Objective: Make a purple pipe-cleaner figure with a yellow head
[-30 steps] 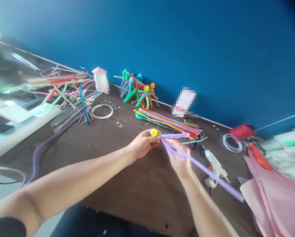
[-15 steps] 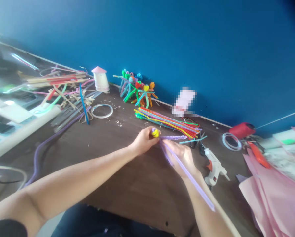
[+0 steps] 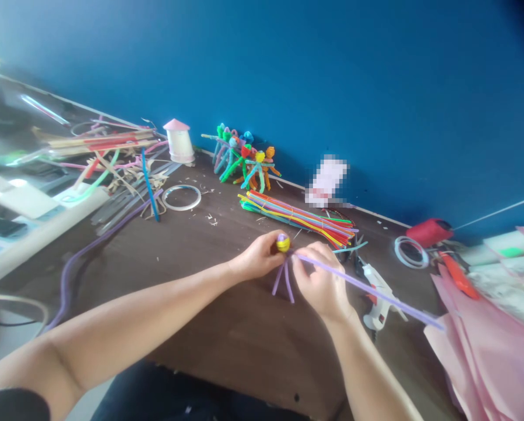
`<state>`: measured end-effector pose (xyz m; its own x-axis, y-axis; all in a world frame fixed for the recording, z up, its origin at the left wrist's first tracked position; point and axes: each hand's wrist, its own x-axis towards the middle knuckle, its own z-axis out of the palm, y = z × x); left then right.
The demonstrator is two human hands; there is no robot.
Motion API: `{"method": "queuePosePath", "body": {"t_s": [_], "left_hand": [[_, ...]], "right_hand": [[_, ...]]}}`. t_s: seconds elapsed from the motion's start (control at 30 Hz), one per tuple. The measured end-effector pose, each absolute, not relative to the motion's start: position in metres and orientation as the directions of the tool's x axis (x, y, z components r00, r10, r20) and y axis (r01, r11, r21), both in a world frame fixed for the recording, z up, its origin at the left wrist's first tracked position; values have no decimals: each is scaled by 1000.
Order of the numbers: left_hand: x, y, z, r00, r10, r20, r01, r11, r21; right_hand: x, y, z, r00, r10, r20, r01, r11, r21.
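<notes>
My left hand (image 3: 257, 257) holds a small yellow ball (image 3: 283, 243) at the fingertips, with a lilac pipe cleaner (image 3: 371, 289) wrapped over its top. Two short lilac pipe-cleaner legs (image 3: 283, 283) hang below the ball. My right hand (image 3: 321, 280) sits just beside the left, pinching the pipe cleaner close to the ball. Its long free end runs rightward over the hot glue gun (image 3: 378, 295), which lies on the dark wooden table (image 3: 226, 327).
A bundle of multicoloured pipe cleaners (image 3: 299, 219) lies behind my hands, and pipe-cleaner figures (image 3: 244, 161) stand against the blue wall. Tape rings (image 3: 181, 197), a red spool (image 3: 429, 233), pink paper (image 3: 485, 356) and a scrap pile (image 3: 108, 146) surround the work area.
The lilac pipe cleaner now crosses over the yellow ball. Its long end has swung from pointing down toward me to pointing right, and the short legs now hang below the ball.
</notes>
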<state>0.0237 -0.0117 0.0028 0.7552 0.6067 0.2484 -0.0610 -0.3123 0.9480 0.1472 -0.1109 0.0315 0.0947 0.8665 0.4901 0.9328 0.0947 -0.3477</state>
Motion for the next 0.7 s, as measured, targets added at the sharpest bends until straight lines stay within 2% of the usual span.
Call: {"method": "queuePosePath", "body": {"t_s": [0.13, 0.27, 0.37, 0.47, 0.53, 0.63, 0.7], "left_hand": [[23, -6, 2, 813, 560, 157, -132, -85, 988], [24, -5, 0, 836, 545, 71, -160, 117, 980], [24, -5, 0, 863, 504, 37, -177, 234, 956], [22, -5, 2, 902, 430, 44, -171, 263, 950], [21, -5, 4, 907, 417, 58, -170, 236, 957], [21, -5, 5, 900, 427, 85, -191, 212, 958], [21, -5, 5, 900, 423, 106, -215, 218, 952]], "right_hand": [[154, -107, 30, 157, 893, 421, 821, 119, -559], [156, -107, 29, 179, 918, 355, 757, 102, -646], [156, -107, 30, 231, 951, 204, 610, 22, -792], [158, -107, 30, 254, 966, -56, 322, -139, -936], [158, -105, 29, 240, 952, -189, 58, -209, -976], [158, -102, 25, 199, 926, -321, -289, -258, -922], [155, -100, 22, 185, 909, -373, -414, -272, -869]]}}
